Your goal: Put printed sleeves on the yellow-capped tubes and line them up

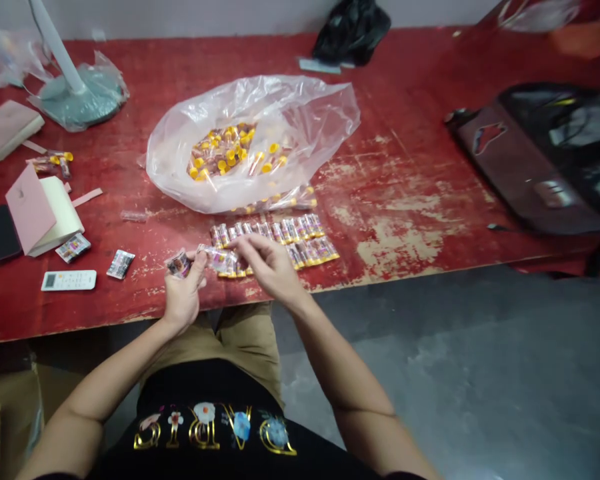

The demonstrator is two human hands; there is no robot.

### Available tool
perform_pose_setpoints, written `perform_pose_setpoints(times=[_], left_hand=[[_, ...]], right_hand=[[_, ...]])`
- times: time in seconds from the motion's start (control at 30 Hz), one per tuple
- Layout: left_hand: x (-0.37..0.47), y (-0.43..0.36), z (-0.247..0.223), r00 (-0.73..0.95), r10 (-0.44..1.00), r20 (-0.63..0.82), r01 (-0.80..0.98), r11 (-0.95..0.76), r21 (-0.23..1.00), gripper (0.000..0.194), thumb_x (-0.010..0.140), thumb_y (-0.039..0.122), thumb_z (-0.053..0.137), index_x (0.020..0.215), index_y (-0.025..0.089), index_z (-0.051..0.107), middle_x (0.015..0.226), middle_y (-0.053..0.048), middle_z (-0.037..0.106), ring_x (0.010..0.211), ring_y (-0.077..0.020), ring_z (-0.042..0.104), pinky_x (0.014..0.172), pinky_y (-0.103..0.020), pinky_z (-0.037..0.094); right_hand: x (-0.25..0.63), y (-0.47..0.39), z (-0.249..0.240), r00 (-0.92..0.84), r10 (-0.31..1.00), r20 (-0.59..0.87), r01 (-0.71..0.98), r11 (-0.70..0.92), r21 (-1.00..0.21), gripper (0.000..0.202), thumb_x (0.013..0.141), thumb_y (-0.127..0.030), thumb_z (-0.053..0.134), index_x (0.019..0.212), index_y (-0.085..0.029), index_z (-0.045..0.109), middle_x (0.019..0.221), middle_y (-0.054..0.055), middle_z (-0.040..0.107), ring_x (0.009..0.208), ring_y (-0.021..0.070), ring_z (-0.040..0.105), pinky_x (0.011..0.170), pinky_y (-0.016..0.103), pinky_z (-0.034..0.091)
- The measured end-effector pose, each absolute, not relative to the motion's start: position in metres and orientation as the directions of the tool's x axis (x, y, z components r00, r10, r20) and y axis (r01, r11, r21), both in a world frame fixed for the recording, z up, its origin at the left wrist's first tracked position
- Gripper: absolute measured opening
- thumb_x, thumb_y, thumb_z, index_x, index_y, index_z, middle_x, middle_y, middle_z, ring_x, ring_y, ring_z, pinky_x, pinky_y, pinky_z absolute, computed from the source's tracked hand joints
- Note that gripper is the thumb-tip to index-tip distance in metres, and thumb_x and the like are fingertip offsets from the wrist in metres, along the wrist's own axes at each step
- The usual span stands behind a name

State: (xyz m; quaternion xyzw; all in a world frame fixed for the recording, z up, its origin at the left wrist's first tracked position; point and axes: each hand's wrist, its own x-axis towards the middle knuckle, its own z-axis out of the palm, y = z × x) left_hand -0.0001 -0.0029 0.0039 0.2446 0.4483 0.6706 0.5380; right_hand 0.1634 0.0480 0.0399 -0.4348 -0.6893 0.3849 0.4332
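Note:
My left hand (184,293) is closed round a small dark printed packet (179,265) at the table's front edge. Between its thumb and my right hand lies a clear wrapped piece (220,259). My right hand (273,267) is just right of it, with thumb and forefinger close together; what they pinch, if anything, is too small to tell. Under and beyond my right hand, small tubes with yellow caps (297,230) lie in two rows. Behind the rows sits an open clear plastic bag (300,127) holding many yellow-capped tubes (225,148).
On the left are a white remote (69,280), a foil packet (121,264), an open pink notebook (30,207) and a lamp base (83,100). A dark bag (520,153) lies at the right, a black plastic bag (350,30) at the back.

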Motion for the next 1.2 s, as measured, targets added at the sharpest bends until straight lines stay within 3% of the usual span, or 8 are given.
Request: perform_pose_setpoints(times=[0.1, 0.2, 0.3, 0.4, 0.57, 0.83, 1.03, 1.2], left_hand=[[-0.030, 0.022, 0.000, -0.223, 0.971, 0.090, -0.191, -0.134, 0.972, 0.030, 0.080, 0.043, 0.077, 0.076, 0.016, 0.065, 0.070, -0.001, 0.060, 0.056, -0.0075, 0.050, 0.052, -0.019, 0.041], [-0.047, 0.068, 0.005, 0.143, 0.904, 0.403, 0.160, -0.423, 0.892, 0.018, 0.089, 0.031, 0.067, 0.079, 0.016, 0.068, 0.115, -0.014, 0.066, 0.094, -0.0192, 0.065, 0.080, -0.029, 0.052], [-0.047, 0.121, 0.008, 0.520, 0.786, 0.335, 0.455, -0.587, 0.670, 0.014, 0.091, 0.017, 0.055, 0.087, 0.017, 0.068, 0.147, -0.015, 0.050, 0.107, -0.0238, 0.064, 0.086, -0.034, 0.051], [-0.041, 0.160, 0.001, 0.595, 0.783, 0.185, 0.629, -0.596, 0.499, 0.020, 0.091, 0.010, 0.045, 0.089, 0.018, 0.064, 0.126, -0.014, 0.063, 0.094, -0.0221, 0.065, 0.075, -0.031, 0.049], [-0.045, 0.193, 0.007, 0.522, 0.703, 0.483, 0.420, -0.705, 0.571, 0.010, 0.091, 0.017, 0.049, 0.085, 0.018, 0.057, 0.086, -0.009, 0.061, 0.081, -0.0207, 0.057, 0.073, -0.031, 0.044], [-0.046, 0.249, 0.092, 0.118, 0.742, 0.660, 0.216, -0.668, 0.712, 0.027, 0.087, 0.042, 0.068, 0.076, 0.018, 0.060, 0.090, -0.008, 0.065, 0.083, -0.0183, 0.059, 0.078, -0.029, 0.044], [-0.065, 0.223, 0.075, 0.489, 0.766, 0.416, 0.152, -0.545, 0.825, 0.014, 0.086, 0.027, 0.065, 0.076, 0.017, 0.065, 0.074, -0.006, 0.065, 0.070, -0.0177, 0.061, 0.066, -0.028, 0.046], [-0.072, 0.197, 0.024, 0.487, 0.792, 0.367, 0.278, -0.539, 0.795, 0.015, 0.090, 0.024, 0.059, 0.078, 0.016, 0.063, 0.079, -0.008, 0.067, 0.074, -0.0180, 0.061, 0.069, -0.028, 0.045]], right_hand=[[0.175, 0.118, 0.043, -0.200, 0.847, 0.493, 0.543, 0.515, -0.664, 0.044, 0.102, -0.053, 0.037, 0.107, -0.021, 0.067, 0.102, 0.010, 0.067, 0.102, 0.0234, 0.060, 0.093, 0.042, 0.048], [0.184, 0.173, 0.044, -0.430, 0.828, 0.359, 0.742, 0.551, -0.382, 0.056, 0.101, -0.057, 0.033, 0.108, -0.016, 0.069, 0.110, 0.017, 0.066, 0.110, 0.0307, 0.057, 0.101, 0.052, 0.043], [0.194, 0.187, 0.043, -0.686, 0.727, -0.035, 0.715, 0.664, -0.219, 0.057, 0.102, -0.053, 0.033, 0.092, -0.013, 0.072, 0.095, 0.017, 0.067, 0.095, 0.0294, 0.061, 0.092, 0.048, 0.047], [0.213, 0.191, 0.040, -0.765, 0.641, -0.062, 0.644, 0.758, -0.109, 0.043, 0.091, -0.050, 0.061, 0.114, -0.014, 0.068, 0.113, 0.018, 0.064, 0.107, 0.0321, 0.058, 0.096, 0.047, 0.045], [0.222, 0.251, 0.036, -0.770, 0.621, 0.147, 0.637, 0.760, 0.126, 0.025, 0.096, -0.015, 0.045, 0.111, -0.015, 0.065, 0.124, 0.018, 0.061, 0.118, 0.0302, 0.051, 0.102, 0.045, 0.036], [0.175, 0.372, 0.172, -0.461, 0.641, 0.614, 0.661, 0.710, -0.244, 0.028, 0.083, 0.004, 0.046, 0.106, -0.011, 0.055, 0.099, 0.005, 0.063, 0.088, 0.0116, 0.053, 0.081, 0.026, 0.043], [0.191, 0.308, 0.130, -0.818, 0.575, -0.013, 0.570, 0.808, -0.148, 0.039, 0.082, -0.026, 0.077, 0.119, -0.019, 0.065, 0.111, 0.010, 0.064, 0.093, 0.0216, 0.060, 0.079, 0.035, 0.050], [0.199, 0.285, 0.053, -0.862, 0.506, -0.039, 0.493, 0.853, 0.169, 0.027, 0.092, -0.011, 0.053, 0.113, -0.016, 0.068, 0.117, 0.018, 0.062, 0.108, 0.0280, 0.055, 0.095, 0.044, 0.042]])
